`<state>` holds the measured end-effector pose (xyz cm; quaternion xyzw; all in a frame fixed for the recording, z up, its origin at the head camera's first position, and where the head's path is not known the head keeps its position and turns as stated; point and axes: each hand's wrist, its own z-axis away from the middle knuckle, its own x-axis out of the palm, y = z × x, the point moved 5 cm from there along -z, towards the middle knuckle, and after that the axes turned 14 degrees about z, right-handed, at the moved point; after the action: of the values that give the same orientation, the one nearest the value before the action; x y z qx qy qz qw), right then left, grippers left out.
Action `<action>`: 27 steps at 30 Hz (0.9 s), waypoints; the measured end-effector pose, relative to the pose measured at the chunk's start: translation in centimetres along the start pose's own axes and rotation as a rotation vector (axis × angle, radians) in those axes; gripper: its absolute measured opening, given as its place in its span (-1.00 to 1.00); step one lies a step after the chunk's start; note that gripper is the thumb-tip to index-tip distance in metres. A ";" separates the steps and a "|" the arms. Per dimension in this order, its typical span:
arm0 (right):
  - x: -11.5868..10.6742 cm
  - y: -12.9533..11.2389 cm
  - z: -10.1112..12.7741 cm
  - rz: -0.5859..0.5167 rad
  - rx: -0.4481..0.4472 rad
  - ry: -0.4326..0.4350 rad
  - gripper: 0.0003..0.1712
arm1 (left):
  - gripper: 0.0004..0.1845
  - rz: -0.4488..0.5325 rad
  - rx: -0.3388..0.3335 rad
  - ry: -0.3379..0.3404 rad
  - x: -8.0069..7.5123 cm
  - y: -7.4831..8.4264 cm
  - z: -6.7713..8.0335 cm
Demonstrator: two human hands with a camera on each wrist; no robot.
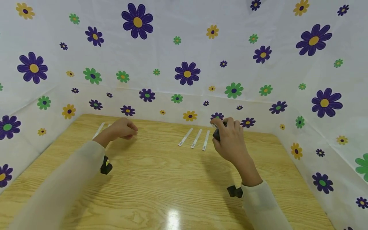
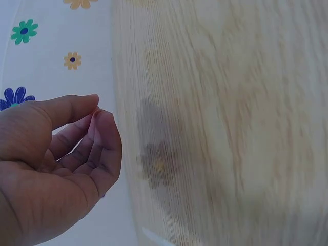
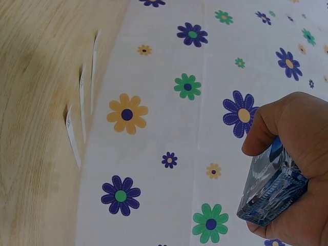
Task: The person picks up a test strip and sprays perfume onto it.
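My right hand [image 1: 225, 129] hovers over the back right of the wooden table [image 1: 161, 179] and grips a small clear blue-tinted glass bottle [image 1: 216, 134]. The right wrist view shows the square bottle [image 3: 271, 192] wrapped by the fingers of the right hand [image 3: 271, 130]. Just left of it lie three white paper strips [image 1: 196, 138] side by side, also seen in the right wrist view as strips [image 3: 82, 102]. My left hand [image 1: 127, 130] rests at the back left with loosely curled fingers. In the left wrist view the left hand [image 2: 95, 110] holds nothing.
More white strips [image 1: 99, 129] lie behind the left hand near the back left corner. Flower-printed white cloth [image 1: 187, 73] walls the table at the back and both sides. Black camera mounts [image 1: 105, 166] sit on both wrists.
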<state>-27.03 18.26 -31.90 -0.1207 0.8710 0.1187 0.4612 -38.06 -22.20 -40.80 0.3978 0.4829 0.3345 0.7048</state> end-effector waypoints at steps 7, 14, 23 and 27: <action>-0.2 0.2 0.1 0.004 -0.008 0.012 -0.36 | -0.73 -0.015 0.006 0.003 -2.1 -1.4 1.0; -0.3 0.3 0.1 -0.011 -0.013 0.031 -0.37 | -0.71 -0.050 0.000 -0.003 -4.2 -3.2 2.4; -0.5 0.5 0.1 -0.020 -0.002 0.040 -0.36 | -0.64 -0.094 0.011 0.015 -7.5 -5.4 4.9; -0.6 0.6 0.1 -0.014 -0.002 0.034 -0.36 | -0.62 -0.116 -0.003 0.042 -9.0 -6.6 5.5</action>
<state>-26.80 18.88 -31.40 -0.1292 0.8778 0.1143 0.4469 -35.01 -34.21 -41.70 0.3611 0.5192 0.3020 0.7133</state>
